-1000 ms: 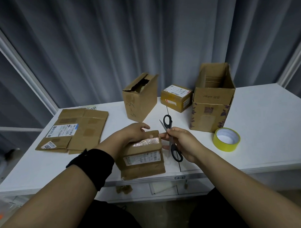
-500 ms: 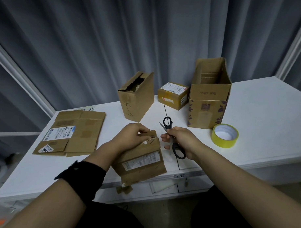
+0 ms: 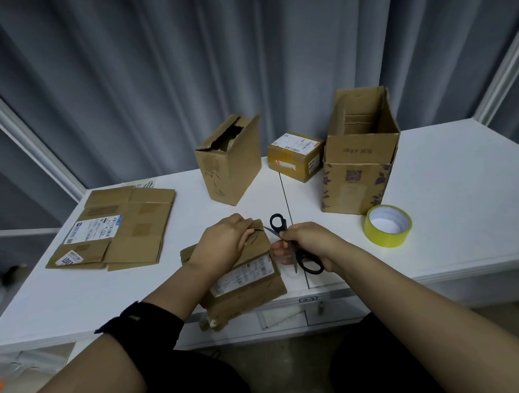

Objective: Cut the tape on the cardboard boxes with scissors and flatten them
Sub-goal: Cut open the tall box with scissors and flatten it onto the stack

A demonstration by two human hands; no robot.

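A small brown cardboard box [image 3: 249, 287] with a white label lies tilted and partly collapsed at the white table's [image 3: 458, 189] near edge, its lower end overhanging. My left hand [image 3: 224, 241] grips its upper edge, fingers curled over the top flap. My right hand [image 3: 307, 241], just right of the box, holds black scissors [image 3: 309, 263] by the middle, one handle loop above the fingers and one below. The blades are mostly hidden by my fingers.
Flattened boxes [image 3: 118, 227] lie at the left. Behind stand a torn upright box [image 3: 230, 162], a small sealed yellow-brown box [image 3: 295, 157] and a tall open box [image 3: 360, 160]. A yellow tape roll [image 3: 388, 225] sits at the right. Grey curtains hang behind.
The small box has gone from upright to tilted and flatter under my left hand, its lower end sliding past the table edge. My right hand with the scissors has stayed beside it.
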